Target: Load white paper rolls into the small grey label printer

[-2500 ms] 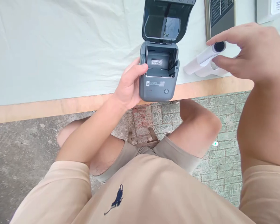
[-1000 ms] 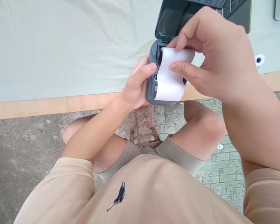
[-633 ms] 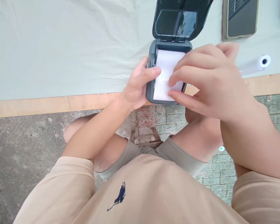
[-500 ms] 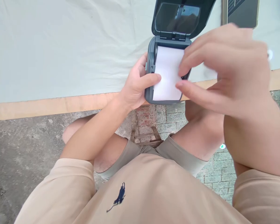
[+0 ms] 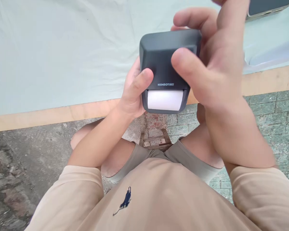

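Observation:
A dark grey label printer (image 5: 163,70) marked NIIMBOT is held up over the table's near edge, its lid down. White label paper (image 5: 165,100) sticks out at the end closer to me. My left hand (image 5: 136,88) grips the printer's left side, thumb lying on the lid's edge. On the right side, my right hand (image 5: 214,61) has its thumb on the lid and its fingers around the far right corner, so it clasps the printer too. The printer's underside and some fingertips are hidden.
A pale cloth (image 5: 62,57) covers the table, with a tan edge strip (image 5: 50,115). At the far right lie a dark boxy device (image 5: 267,8) and a translucent plastic item (image 5: 274,54). Below are my knees and a wooden stool (image 5: 156,141).
The printer's lid has gone from open to shut, covering the paper except at the near end. My right hand has moved from the paper onto the lid and right side.

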A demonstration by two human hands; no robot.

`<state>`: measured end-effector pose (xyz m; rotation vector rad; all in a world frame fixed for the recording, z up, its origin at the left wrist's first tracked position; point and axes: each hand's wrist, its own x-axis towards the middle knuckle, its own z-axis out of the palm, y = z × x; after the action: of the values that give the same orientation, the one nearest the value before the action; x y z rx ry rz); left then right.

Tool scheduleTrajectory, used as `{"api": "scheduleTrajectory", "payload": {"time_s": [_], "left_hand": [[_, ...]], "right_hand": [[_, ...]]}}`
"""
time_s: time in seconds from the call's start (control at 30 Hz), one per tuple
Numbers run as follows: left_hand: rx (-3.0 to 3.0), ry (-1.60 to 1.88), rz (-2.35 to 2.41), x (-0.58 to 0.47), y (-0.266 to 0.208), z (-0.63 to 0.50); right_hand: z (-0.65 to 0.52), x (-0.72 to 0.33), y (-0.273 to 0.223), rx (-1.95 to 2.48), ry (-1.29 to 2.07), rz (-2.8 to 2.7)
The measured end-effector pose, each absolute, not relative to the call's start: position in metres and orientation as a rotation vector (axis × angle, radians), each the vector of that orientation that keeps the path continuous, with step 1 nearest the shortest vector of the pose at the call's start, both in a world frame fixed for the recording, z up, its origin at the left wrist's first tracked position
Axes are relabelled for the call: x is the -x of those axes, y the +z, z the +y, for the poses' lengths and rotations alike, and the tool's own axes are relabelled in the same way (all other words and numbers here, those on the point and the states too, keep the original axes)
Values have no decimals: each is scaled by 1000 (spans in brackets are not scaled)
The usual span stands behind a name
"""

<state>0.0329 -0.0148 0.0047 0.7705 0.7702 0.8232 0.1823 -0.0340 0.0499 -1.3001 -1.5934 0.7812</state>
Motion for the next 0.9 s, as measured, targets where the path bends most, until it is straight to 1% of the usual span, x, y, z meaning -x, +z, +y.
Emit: {"api": "scheduleTrajectory", "payload": {"time_s": [0.1,0.2,0.27,0.5,0.7,0.8,0.9], "left_hand": [[-767,898,667,-34,3,-16],[-771,916,652,-35,3,-17],[-769,903,664,-35,4,-16],[-666,816,624,-31,5,-11],[-595,840,731,-29,-2,-7],[-546,884,712,-28,-3,-8],[-539,908,688,-29,-2,-9]], "right_hand": [[-28,-188,35,1214,1102,-1503],[-19,-195,20,1049,1465,-1280],[-15,-197,14,990,1558,-1195],[-14,-192,13,1039,1513,-1097],[-10,-196,16,938,1519,-999],[-14,-200,25,936,1503,-1149],[-19,-202,37,1068,1442,-1413]]}}
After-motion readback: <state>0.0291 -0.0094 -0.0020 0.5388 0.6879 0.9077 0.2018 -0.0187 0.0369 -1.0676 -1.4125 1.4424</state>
